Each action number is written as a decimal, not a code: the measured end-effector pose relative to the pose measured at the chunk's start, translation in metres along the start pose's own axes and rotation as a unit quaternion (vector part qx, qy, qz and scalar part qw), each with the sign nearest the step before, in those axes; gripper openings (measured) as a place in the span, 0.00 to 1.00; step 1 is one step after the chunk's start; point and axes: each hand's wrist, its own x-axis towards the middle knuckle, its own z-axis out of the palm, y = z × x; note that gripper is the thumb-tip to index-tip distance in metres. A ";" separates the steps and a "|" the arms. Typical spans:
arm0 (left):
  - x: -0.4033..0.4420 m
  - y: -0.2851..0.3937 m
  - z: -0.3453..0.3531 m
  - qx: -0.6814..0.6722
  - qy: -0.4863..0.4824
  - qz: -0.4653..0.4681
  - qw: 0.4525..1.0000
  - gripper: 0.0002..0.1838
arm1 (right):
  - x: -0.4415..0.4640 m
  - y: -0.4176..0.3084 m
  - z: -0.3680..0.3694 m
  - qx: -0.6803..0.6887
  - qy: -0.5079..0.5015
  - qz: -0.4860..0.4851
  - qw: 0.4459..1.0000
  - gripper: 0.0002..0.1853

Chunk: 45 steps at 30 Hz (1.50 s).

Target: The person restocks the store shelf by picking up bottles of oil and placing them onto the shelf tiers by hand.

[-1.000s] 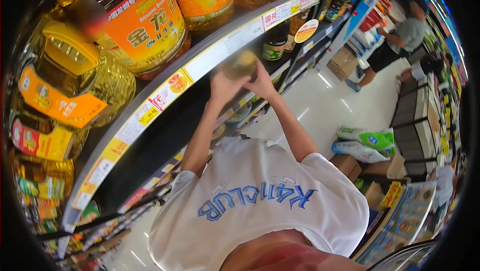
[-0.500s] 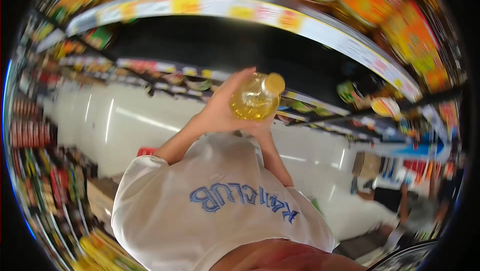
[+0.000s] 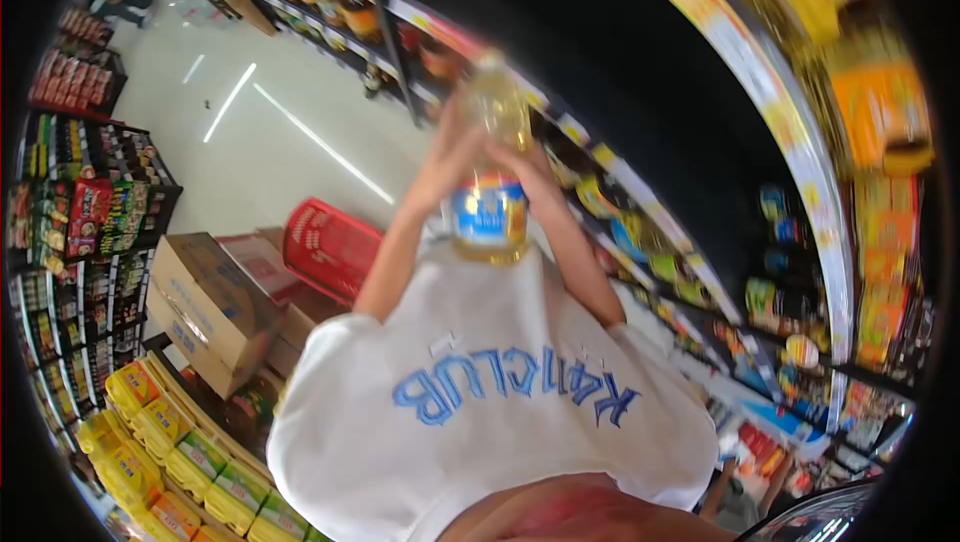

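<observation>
A clear bottle of yellow oil point(image 3: 490, 227) with a blue label is held upright before my chest. My left hand point(image 3: 452, 157) wraps round its left side at mid-height. From the right, my right hand point(image 3: 525, 170) grips the same bottle, its fingers slightly blurred. The bottle's pale cap point(image 3: 490, 62) shows above both hands, and its base hangs near my white shirt point(image 3: 500, 342).
Shelves with a curved price-label edge point(image 3: 740, 32) run along the right. At the left are a red basket point(image 3: 330, 247), cardboard boxes point(image 3: 205, 307), a rack of packets point(image 3: 95, 207) and yellow oil jugs point(image 3: 135, 387). Part of a person shows at the lower right.
The view has swung from the shelves toward the aisle on the left. The bottle, earlier seen mostly from its cap end, now shows its full length and label, still between both hands.
</observation>
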 end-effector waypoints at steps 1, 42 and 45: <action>0.009 -0.025 -0.031 0.041 0.024 0.007 0.999 0.41 | 0.017 0.013 0.014 -0.009 -0.014 -0.029 0.999 0.27; 0.272 0.097 -0.658 -0.129 0.411 -0.070 0.900 0.41 | 0.621 0.067 0.520 -0.099 -0.302 0.247 0.915 0.31; 0.284 0.119 -0.730 -0.113 0.423 -0.049 0.898 0.40 | 0.663 0.076 0.587 -0.109 -0.312 0.235 0.914 0.31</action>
